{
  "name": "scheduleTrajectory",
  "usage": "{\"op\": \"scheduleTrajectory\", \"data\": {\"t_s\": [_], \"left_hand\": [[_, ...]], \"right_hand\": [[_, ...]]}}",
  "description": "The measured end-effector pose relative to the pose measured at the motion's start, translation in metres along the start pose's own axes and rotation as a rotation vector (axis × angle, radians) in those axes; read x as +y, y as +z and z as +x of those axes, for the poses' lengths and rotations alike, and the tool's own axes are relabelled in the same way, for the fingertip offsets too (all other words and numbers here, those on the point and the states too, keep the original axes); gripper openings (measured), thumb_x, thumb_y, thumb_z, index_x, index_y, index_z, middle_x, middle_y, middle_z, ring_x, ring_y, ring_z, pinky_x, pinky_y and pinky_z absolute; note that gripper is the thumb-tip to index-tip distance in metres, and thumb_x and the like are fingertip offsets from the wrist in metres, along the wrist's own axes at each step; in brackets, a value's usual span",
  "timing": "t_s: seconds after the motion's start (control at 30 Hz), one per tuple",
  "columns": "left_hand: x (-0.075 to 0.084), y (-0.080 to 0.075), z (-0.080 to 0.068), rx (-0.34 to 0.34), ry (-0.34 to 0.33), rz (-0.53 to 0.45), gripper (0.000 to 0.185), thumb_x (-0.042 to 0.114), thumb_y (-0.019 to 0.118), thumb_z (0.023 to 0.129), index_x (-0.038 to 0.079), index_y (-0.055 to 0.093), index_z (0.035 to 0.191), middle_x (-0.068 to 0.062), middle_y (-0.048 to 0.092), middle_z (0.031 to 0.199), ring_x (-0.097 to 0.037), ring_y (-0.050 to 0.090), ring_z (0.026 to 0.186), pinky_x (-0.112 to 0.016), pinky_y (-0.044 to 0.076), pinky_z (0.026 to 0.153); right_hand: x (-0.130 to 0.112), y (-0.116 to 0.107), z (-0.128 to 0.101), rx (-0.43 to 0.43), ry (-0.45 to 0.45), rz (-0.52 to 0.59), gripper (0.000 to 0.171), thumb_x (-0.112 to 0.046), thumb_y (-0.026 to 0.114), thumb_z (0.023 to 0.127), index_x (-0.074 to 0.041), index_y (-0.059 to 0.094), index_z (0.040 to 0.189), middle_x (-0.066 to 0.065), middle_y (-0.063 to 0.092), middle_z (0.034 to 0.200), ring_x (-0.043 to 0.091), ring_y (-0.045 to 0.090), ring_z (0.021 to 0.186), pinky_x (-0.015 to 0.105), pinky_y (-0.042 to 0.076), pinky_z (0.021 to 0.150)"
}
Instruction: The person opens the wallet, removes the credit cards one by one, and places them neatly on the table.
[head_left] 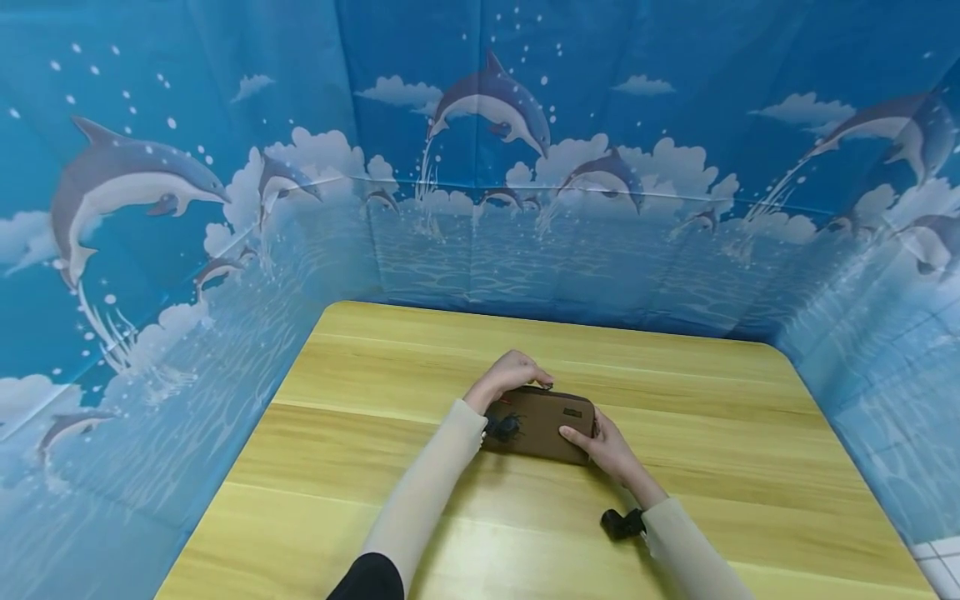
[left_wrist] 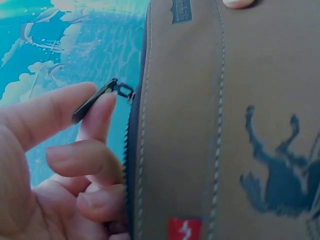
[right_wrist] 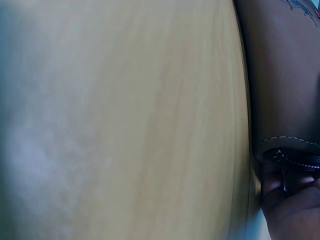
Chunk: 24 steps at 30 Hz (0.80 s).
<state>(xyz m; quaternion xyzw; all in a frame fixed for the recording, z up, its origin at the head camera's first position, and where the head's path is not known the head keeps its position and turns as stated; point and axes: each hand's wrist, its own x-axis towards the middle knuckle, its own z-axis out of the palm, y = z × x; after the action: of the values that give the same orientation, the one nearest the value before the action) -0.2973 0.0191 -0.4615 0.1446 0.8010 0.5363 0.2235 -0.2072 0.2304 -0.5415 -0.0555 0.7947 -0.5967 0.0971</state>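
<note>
A brown fabric pouch (head_left: 542,422) with a dark animal print and a small red tag lies flat on the wooden table (head_left: 525,533). My left hand (head_left: 508,375) reaches over its far edge and pinches the dark metal zipper pull (left_wrist: 95,102) between thumb and forefinger, while the other fingers curl beside the pouch's (left_wrist: 225,125) zipper seam. My right hand (head_left: 603,448) grips the pouch's right end, thumb lying on top. In the right wrist view, its fingers (right_wrist: 282,200) curl under the pouch's (right_wrist: 285,75) stitched corner.
A blue cloth backdrop (head_left: 480,167) printed with dolphins and clouds walls the table on three sides. A black wrist camera mount (head_left: 622,523) sits by my right sleeve. Bare wood (right_wrist: 125,125) stretches around the pouch.
</note>
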Motion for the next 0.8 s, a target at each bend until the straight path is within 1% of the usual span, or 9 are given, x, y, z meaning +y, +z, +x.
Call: {"op": "scheduleTrajectory", "data": {"t_s": [0.07, 0.1, 0.17, 0.2, 0.27, 0.47, 0.57, 0.7, 0.8], "left_hand": [[0.0, -0.002, -0.001, 0.003, 0.016, 0.033, 0.03, 0.026, 0.068, 0.088, 0.011, 0.066, 0.063, 0.004, 0.041, 0.053, -0.012, 0.017, 0.046, -0.027, 0.025, 0.05], [0.0, -0.003, -0.002, 0.005, 0.025, 0.053, 0.033, 0.027, 0.067, 0.088, 0.01, 0.061, 0.06, 0.004, 0.036, 0.052, -0.012, 0.018, 0.046, -0.027, 0.026, 0.05], [-0.001, -0.006, -0.003, 0.011, 0.042, 0.085, 0.039, 0.027, 0.067, 0.088, 0.011, 0.053, 0.056, 0.004, 0.035, 0.051, -0.011, 0.021, 0.045, -0.026, 0.027, 0.048], [-0.002, -0.007, -0.004, 0.009, 0.048, 0.1, 0.042, 0.028, 0.067, 0.089, 0.01, 0.049, 0.054, 0.004, 0.031, 0.049, -0.011, 0.022, 0.044, -0.026, 0.028, 0.047], [-0.003, -0.01, -0.005, 0.003, 0.058, 0.114, 0.045, 0.028, 0.066, 0.09, 0.012, 0.044, 0.053, 0.004, 0.031, 0.049, -0.011, 0.024, 0.043, -0.026, 0.028, 0.046], [-0.006, -0.016, -0.009, -0.027, 0.055, 0.133, 0.049, 0.029, 0.065, 0.091, 0.015, 0.038, 0.052, 0.004, 0.029, 0.048, -0.012, 0.026, 0.042, -0.026, 0.03, 0.045], [-0.007, -0.018, -0.012, -0.04, 0.048, 0.141, 0.05, 0.031, 0.065, 0.091, 0.016, 0.037, 0.053, 0.004, 0.028, 0.049, -0.011, 0.026, 0.042, -0.026, 0.031, 0.046], [-0.007, -0.02, -0.014, -0.039, 0.035, 0.156, 0.051, 0.035, 0.066, 0.09, 0.015, 0.038, 0.052, 0.005, 0.027, 0.048, -0.011, 0.026, 0.042, -0.027, 0.031, 0.047], [-0.007, -0.021, -0.015, -0.025, 0.036, 0.177, 0.052, 0.036, 0.066, 0.089, 0.015, 0.038, 0.051, 0.005, 0.027, 0.048, -0.011, 0.026, 0.041, -0.027, 0.031, 0.047]], "right_hand": [[0.001, 0.0, 0.0, -0.002, -0.002, -0.003, 0.053, -0.032, 0.067, 0.09, -0.011, 0.045, 0.133, 0.014, 0.059, 0.114, 0.026, 0.06, 0.095, 0.038, 0.05, 0.075], [0.001, 0.0, 0.0, 0.0, -0.001, -0.002, 0.052, -0.032, 0.067, 0.09, -0.011, 0.045, 0.132, 0.014, 0.059, 0.114, 0.026, 0.06, 0.094, 0.037, 0.05, 0.075], [0.001, 0.0, 0.0, 0.006, 0.003, 0.0, 0.051, -0.032, 0.068, 0.089, -0.012, 0.047, 0.131, 0.013, 0.06, 0.113, 0.025, 0.061, 0.093, 0.036, 0.05, 0.074], [0.001, 0.0, 0.0, 0.003, 0.002, -0.001, 0.051, -0.031, 0.067, 0.09, -0.011, 0.046, 0.132, 0.014, 0.06, 0.113, 0.025, 0.061, 0.093, 0.036, 0.05, 0.074], [0.0, 0.0, 0.0, 0.003, 0.001, -0.003, 0.051, -0.031, 0.067, 0.09, -0.01, 0.046, 0.131, 0.014, 0.06, 0.113, 0.025, 0.061, 0.092, 0.036, 0.05, 0.074], [-0.001, 0.0, 0.001, 0.004, 0.02, 0.009, 0.051, -0.032, 0.068, 0.089, -0.012, 0.046, 0.131, 0.013, 0.059, 0.113, 0.024, 0.061, 0.092, 0.036, 0.05, 0.074], [-0.001, 0.0, 0.001, -0.006, 0.01, 0.0, 0.052, -0.032, 0.067, 0.09, -0.009, 0.045, 0.132, 0.014, 0.059, 0.113, 0.023, 0.061, 0.092, 0.036, 0.05, 0.074], [0.0, 0.0, 0.001, -0.019, -0.014, -0.006, 0.052, -0.03, 0.065, 0.092, -0.006, 0.043, 0.133, 0.015, 0.059, 0.114, 0.023, 0.061, 0.093, 0.035, 0.05, 0.074], [0.0, 0.0, 0.0, -0.019, -0.023, -0.01, 0.051, -0.028, 0.065, 0.092, -0.006, 0.044, 0.132, 0.015, 0.058, 0.114, 0.024, 0.061, 0.093, 0.035, 0.05, 0.074]]}}
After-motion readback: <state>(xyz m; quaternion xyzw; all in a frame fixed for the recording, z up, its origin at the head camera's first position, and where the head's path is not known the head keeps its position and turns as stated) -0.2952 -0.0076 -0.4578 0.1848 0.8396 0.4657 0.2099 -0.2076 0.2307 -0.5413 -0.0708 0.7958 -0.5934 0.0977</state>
